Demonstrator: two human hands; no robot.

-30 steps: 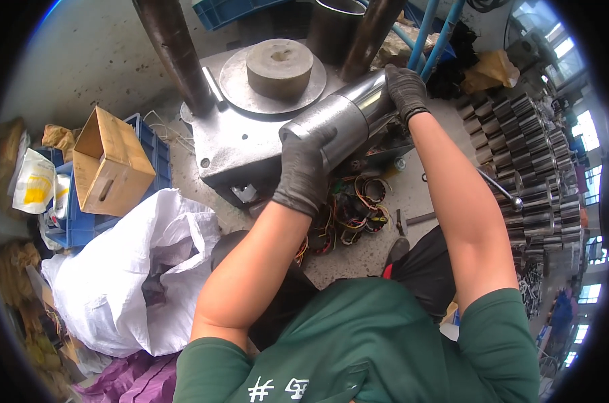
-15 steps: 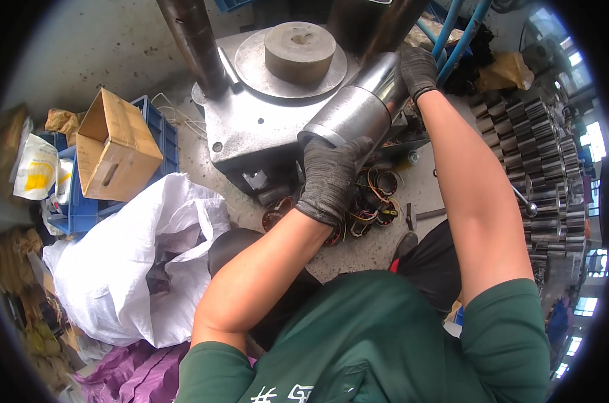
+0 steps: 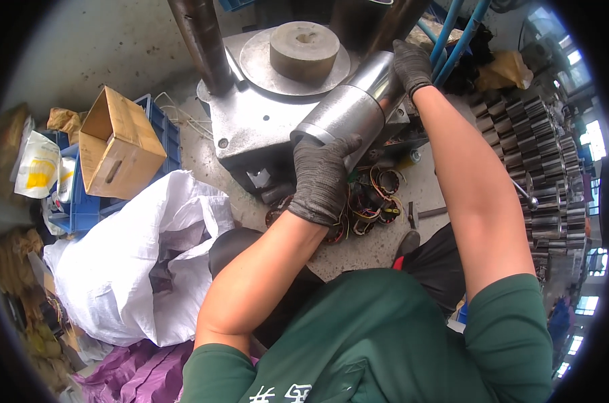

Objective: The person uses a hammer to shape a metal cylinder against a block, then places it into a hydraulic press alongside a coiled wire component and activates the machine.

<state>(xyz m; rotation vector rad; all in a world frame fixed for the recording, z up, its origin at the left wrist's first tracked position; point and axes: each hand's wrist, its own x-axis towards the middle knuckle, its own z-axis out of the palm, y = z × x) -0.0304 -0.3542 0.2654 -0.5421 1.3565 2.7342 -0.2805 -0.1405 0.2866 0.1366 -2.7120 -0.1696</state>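
Note:
A stepped steel cylinder (image 3: 342,111) lies tilted between my hands, over the front right part of a metal press base (image 3: 261,124). My left hand (image 3: 320,176), in a dark grey glove, grips its near, wider end from below. Around the far, narrower polished end my right hand (image 3: 410,66), gloved the same way, is closed; its fingertips are partly hidden. Behind the cylinder, a round grey metal block (image 3: 304,48) sits on a flat disc (image 3: 254,66) on the base.
Two dark posts (image 3: 203,47) rise from the base. Left are a cardboard box (image 3: 126,158) on blue crates and a white woven sack (image 3: 109,269). Wound copper stators (image 3: 378,195) lie on the floor below. Stacked metal cylinders (image 3: 543,154) stand at right, near blue pipes (image 3: 462,40).
The cylinder and both hands have shifted slightly left in the picture, and the view has moved a little. Both hands keep their grip.

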